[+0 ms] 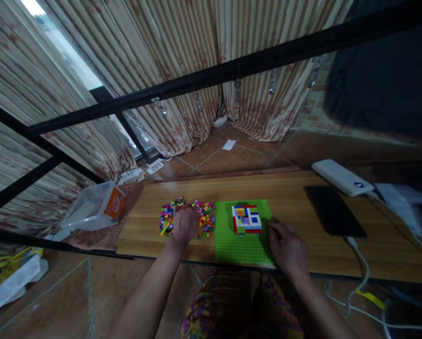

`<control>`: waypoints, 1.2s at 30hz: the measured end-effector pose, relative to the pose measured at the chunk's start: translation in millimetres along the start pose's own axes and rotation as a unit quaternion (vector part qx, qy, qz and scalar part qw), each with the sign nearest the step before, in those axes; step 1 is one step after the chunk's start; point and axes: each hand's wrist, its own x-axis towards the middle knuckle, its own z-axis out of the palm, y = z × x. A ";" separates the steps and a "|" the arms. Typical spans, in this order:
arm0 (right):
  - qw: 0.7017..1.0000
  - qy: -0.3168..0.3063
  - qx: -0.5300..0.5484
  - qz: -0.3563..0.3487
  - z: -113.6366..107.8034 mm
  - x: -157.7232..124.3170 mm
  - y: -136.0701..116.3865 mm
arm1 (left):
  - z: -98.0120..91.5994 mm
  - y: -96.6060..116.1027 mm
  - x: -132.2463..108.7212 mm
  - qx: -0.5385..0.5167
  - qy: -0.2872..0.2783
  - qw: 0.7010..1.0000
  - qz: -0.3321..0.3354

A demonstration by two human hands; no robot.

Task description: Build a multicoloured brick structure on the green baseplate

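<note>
A green baseplate [242,252] lies on the wooden board, carrying a square build of toy bricks [246,220] in white, red, blue and other colours. To its left spreads a pile of loose toy bricks [206,219]. My left hand [186,223] is over the middle of that pile with its fingers bent down into it; the fingertips and anything between them are hidden. At the right edge of the baseplate rests my right hand [287,247], its fingers curled and close together near the plate. Whether it pinches a small piece cannot be made out.
A black phone [334,210] with a cable and a white power bank [342,177] lie on the board's right part. Left of the wooden board [140,219] stands a clear plastic box [91,207] with an orange label. A black metal bar [211,77] crosses before the curtains.
</note>
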 end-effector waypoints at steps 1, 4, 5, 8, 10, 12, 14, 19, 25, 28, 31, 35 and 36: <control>1.000 0.002 0.003 0.000 0.0 0.1 -0.2 | -1.7 2.6 -0.3 -0.011 0.007 1.000 -0.001; 1.000 0.006 0.007 0.001 0.3 0.3 -0.8 | -5.0 17.8 -2.0 -0.075 0.035 0.997 -0.003; 1.000 0.006 0.007 0.003 0.4 0.3 -1.0 | -5.0 25.2 -2.9 -0.108 0.039 0.993 0.003; 1.000 0.005 0.010 0.004 0.3 0.5 -1.1 | -2.5 50.8 -6.5 -0.228 0.029 0.972 0.053; 1.000 0.001 0.009 0.000 0.5 0.7 -0.4 | -0.4 67.7 -8.9 -0.291 0.018 0.953 0.083; 1.000 0.000 0.006 -0.001 1.3 0.9 0.9 | 0.6 81.8 -10.5 -0.326 0.010 0.940 0.099; 1.000 0.003 0.005 -0.004 2.6 1.0 2.5 | 0.3 92.2 -10.8 -0.339 0.000 0.934 0.110; 1.000 0.006 0.017 -0.009 4.0 0.9 3.7 | 0.1 105.9 -6.8 -0.308 -0.005 0.939 0.152; 1.000 -0.007 0.022 0.002 0.5 1.2 0.1 | 7.5 112.4 -1.2 -0.202 -0.009 0.957 0.207; 1.000 -0.011 0.019 0.004 0.5 1.6 -0.3 | 9.9 113.2 0.6 -0.179 -0.005 0.961 0.210; 1.000 -0.009 0.017 0.005 1.1 1.7 0.3 | 7.7 113.8 3.3 -0.171 -0.023 0.965 0.197; 1.000 -0.012 0.024 0.004 1.0 1.7 0.9 | -0.6 115.5 10.1 -0.152 -0.057 0.968 0.193; 1.000 -0.013 0.026 0.005 0.9 1.6 0.9 | -2.8 116.1 12.0 -0.146 -0.066 0.967 0.196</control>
